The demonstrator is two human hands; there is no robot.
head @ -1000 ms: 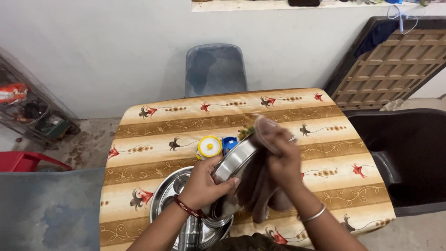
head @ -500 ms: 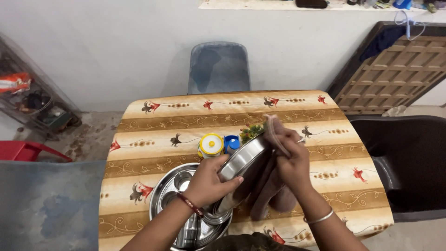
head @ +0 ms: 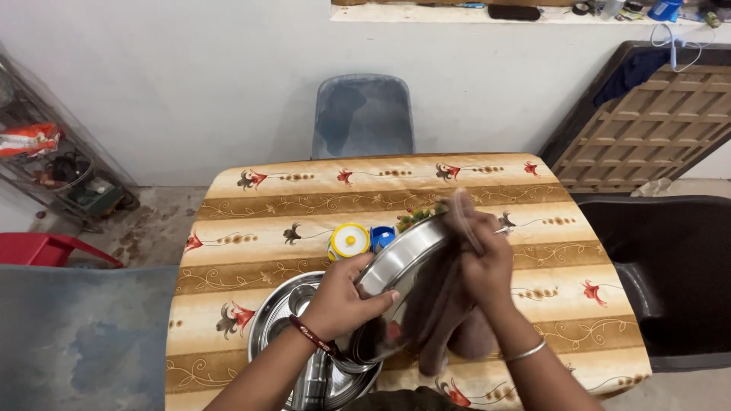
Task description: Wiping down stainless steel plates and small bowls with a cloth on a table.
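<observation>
Wiping is the step in hand — the left hand (head: 339,298) is clamped on the rim of a round steel plate (head: 396,266), tilted above the floral-clothed surface (head: 251,205), while the right hand (head: 487,262) presses a brown cloth (head: 449,320) against it. Turning the plate likely comes next.

From my feed, the right hand (head: 487,262) is partly wrapped in the cloth (head: 449,304), so I can't see its fingertips or its grip on the plate (head: 396,266). The cloth covers the plate's right side. The left hand (head: 343,293) hides much of the tray (head: 278,312), and the bottom edge cuts off the tray and both forearms. Behind the plate, a green thing (head: 415,217) peeks out, too hidden to identify. The items on the rack (head: 68,179) are too small to tell.
</observation>
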